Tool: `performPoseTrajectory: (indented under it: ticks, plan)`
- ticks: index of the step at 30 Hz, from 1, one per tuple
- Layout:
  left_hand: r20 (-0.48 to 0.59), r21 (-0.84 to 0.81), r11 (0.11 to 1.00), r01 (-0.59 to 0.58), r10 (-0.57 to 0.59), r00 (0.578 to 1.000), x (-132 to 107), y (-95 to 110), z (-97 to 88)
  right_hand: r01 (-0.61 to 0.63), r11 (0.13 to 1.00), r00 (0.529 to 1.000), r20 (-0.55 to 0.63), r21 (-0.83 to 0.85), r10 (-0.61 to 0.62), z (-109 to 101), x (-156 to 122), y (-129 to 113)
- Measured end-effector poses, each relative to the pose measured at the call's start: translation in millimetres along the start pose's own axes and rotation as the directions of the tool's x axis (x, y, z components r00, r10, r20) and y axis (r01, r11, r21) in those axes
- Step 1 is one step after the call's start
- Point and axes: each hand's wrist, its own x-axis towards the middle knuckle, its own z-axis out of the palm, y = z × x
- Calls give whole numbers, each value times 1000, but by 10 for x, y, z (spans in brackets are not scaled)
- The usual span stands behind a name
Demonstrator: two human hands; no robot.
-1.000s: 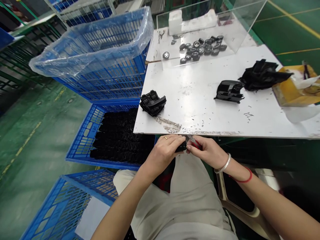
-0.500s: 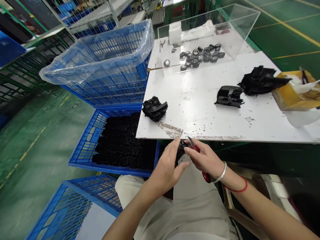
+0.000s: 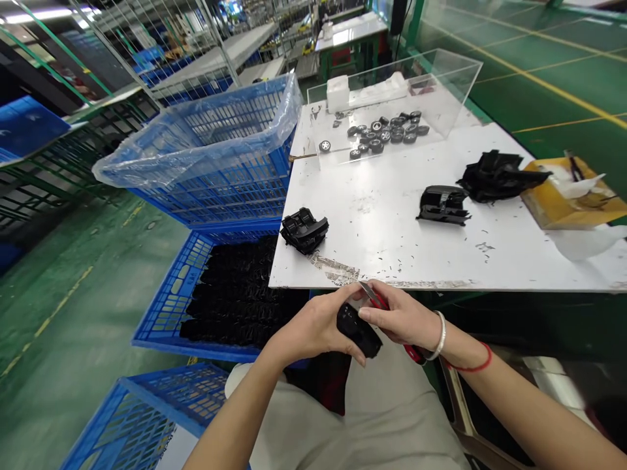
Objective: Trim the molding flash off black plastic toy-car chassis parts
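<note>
The person's left hand (image 3: 313, 328) grasps a black moulded plastic part (image 3: 356, 329), its fingers curled around the part and its thumb on top, holding it in the air just beyond the knee and just in front of the table edge. The right hand (image 3: 399, 320) is clenched around red-handled snips (image 3: 414, 354), with the steel blade (image 3: 369, 294) pointing up and left, just above the black part and beside the left hand's fingertips; the hands nearly meet, though the view is too tight to say whether the blade touches the plastic. A silver bangle (image 3: 441, 335) and a red string (image 3: 473, 366) circle the right wrist. On the white table (image 3: 372, 241), scattered with small black trimmings, lie another black moulded part (image 3: 304, 230) near the edge, a third (image 3: 443, 204) further right, and a crumpled black heap (image 3: 497, 176) beside a yellow tray (image 3: 571, 203). Black toy wheels (image 3: 385, 135) sit in a transparent acrylic case (image 3: 392, 81) at the far end. To the left, a blue crate (image 3: 166, 307) is packed with black parts (image 3: 235, 294), and behind it stands a blue crate lined with a plastic bag (image 3: 196, 153).
</note>
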Motion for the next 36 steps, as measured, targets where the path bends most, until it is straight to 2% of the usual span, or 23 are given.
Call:
performPoseTrajectory:
  ticks: [2,4,8,10,14,16,17,20,25,29,33,36]
  plan:
    - [-82,-34,999,23,-26,996,17,-46,1,83,970,983,-139,-229,-117,-16,-35,-14]
    - [-162,-46,998,50,-57,985,15,-103,-25,131,879,949,-200,-458,-245,-29,-101,-21]
    - [-225,-81,996,37,-54,973,5,-202,-102,187,696,927,-111,-694,-359,-25,-215,88]
    - [-220,-133,990,42,-71,973,7,-242,-121,185,549,909,-72,-815,-412,-13,-224,198]
    - [-202,-135,986,95,-121,972,30,-323,-116,118,164,836,9,-979,-549,1,-177,369]
    - [-201,-150,984,97,-126,971,48,-364,-114,72,27,816,43,-997,-577,0,-149,402]
    - [-201,-164,982,97,-130,971,57,-381,-117,52,-14,813,51,-999,-580,0,-137,409]
    - [-178,-190,977,97,-131,975,78,-419,-137,11,-61,812,45,-998,-582,-2,-108,414]
    - [-143,-189,977,99,-127,982,86,-455,-174,13,-52,834,40,-999,-550,-6,-74,417]
    - [-129,-190,978,84,-110,986,93,-486,-181,19,-59,833,48,-998,-550,-14,-64,407]
    - [-132,-177,981,83,-107,985,104,-497,-182,30,-22,854,38,-999,-518,-21,-69,386]
    - [-138,-172,982,84,-108,985,108,-491,-184,48,-4,850,43,-999,-524,-19,-74,375]
